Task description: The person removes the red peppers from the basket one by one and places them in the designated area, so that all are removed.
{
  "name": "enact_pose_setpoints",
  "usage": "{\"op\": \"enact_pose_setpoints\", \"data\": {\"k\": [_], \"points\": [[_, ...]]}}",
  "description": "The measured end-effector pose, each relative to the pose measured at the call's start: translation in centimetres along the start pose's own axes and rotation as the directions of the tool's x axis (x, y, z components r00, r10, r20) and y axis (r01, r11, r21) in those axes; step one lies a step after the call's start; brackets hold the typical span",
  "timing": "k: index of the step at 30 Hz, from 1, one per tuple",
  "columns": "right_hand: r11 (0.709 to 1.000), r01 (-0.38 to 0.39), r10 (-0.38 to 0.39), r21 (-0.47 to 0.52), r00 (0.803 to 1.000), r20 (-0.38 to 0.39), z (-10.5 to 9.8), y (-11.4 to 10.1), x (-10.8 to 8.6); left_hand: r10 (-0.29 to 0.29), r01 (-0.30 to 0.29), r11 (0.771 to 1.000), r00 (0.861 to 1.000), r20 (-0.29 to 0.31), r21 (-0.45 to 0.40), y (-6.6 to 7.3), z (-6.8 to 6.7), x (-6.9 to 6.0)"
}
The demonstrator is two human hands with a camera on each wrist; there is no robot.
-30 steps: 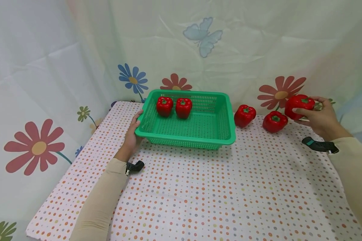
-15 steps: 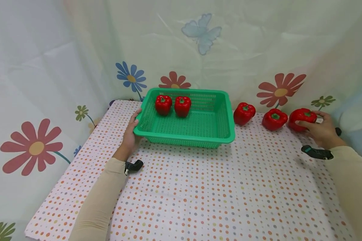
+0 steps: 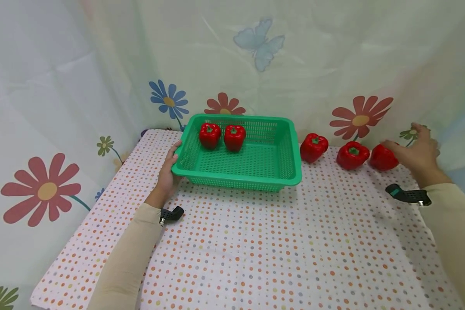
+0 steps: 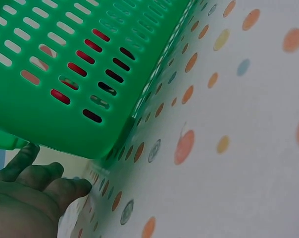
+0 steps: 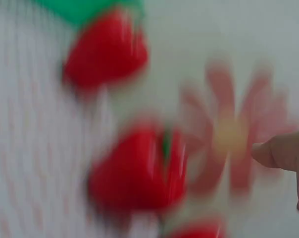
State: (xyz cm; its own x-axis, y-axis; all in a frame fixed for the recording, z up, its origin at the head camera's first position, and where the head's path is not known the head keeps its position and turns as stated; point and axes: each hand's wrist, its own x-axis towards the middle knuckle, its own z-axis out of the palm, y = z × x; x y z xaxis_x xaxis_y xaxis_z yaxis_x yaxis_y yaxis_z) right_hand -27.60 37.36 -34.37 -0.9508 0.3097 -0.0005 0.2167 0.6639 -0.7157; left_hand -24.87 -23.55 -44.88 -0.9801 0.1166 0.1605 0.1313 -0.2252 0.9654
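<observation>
My left hand (image 3: 168, 176) rests beside the left end of a green plastic basket (image 3: 236, 178), its fingers along the outside wall. In the left wrist view the fingers (image 4: 50, 171) are loosely extended close to the basket's edge, and no curl round it shows. Two red bell peppers (image 3: 210, 136) stand inside the basket at the back left. Off to the right, my right hand (image 3: 418, 150) has thumb and fingers spread apart and holds nothing. It partly covers the rightmost red bell pepper (image 3: 382, 157), which sits on the table.
Between that pepper and the basket sit two more bell peppers, a middle one (image 3: 353, 155) and one near the basket (image 3: 314, 147). A dotted cloth (image 3: 232, 254) covers the table. A flowered curtain (image 3: 294, 60) hangs behind. The right wrist view is blurred.
My right hand lowered the bell pepper onto the table at the row's right end, then released it, spread its fingers and lifted slightly. The left hand stayed at the basket.
</observation>
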Motion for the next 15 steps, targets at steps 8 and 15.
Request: {"op": "enact_pose_setpoints", "data": {"k": [8,15], "points": [[0.95,0.29,-0.312,0.115,0.897,0.314,6.1,-12.6,-4.2,-0.01,0.01,1.0,0.999,0.035,-0.01,-0.5,0.6,0.0],[0.869,0.034,-0.334,0.493,0.776,0.535,16.1,-21.7,-3.7,0.003,-0.003,1.0,1.0,0.013,-0.013,-0.1,0.3,0.3]]}}
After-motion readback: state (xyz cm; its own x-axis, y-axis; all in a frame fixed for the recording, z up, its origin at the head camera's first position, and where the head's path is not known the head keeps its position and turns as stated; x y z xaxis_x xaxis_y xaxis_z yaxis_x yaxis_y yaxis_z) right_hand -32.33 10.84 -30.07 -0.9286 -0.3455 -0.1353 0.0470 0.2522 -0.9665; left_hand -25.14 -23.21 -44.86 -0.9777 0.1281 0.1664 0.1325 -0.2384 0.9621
